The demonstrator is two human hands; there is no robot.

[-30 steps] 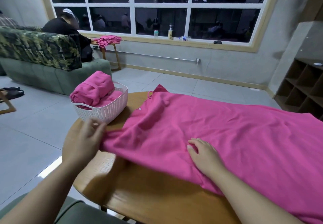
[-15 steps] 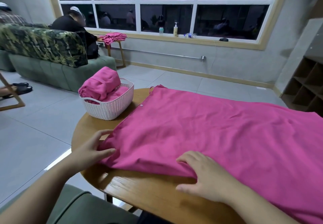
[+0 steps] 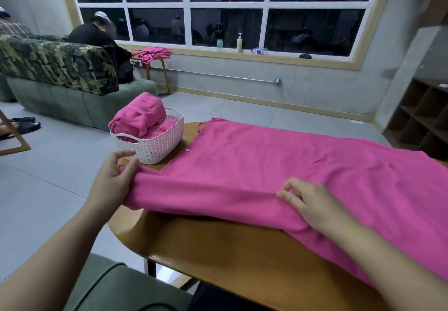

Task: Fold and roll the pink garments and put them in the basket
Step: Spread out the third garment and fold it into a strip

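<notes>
— While I stood there, the pink garment lay spread flat across the wooden bench, its far end running off to the right.

— And the hands?

— The left hand had its grip clamped on the near left corner of the cloth, thumb on top and fingers curled beneath, with the edge lifted just off the wood. The right hand sat further along the same near edge, fingers bent and pinching a ridge of fabric, so that grip was closed on the garment too. Between the two hands the hem was raised into a soft roll or fold; I could not tell which.

— Where was the basket?

— The white basket stood on the far left part of the bench, just beside the garment's left edge, near the left hand. Rolled pink garments were already in it, one bundle piled above the rim.

— Anything else around?

— A green sofa with a leafy throw stood on the left, a person in dark clothes sat beyond it, and more pink cloth lay on a small stand under the window. A pump bottle was on the sill.
</notes>
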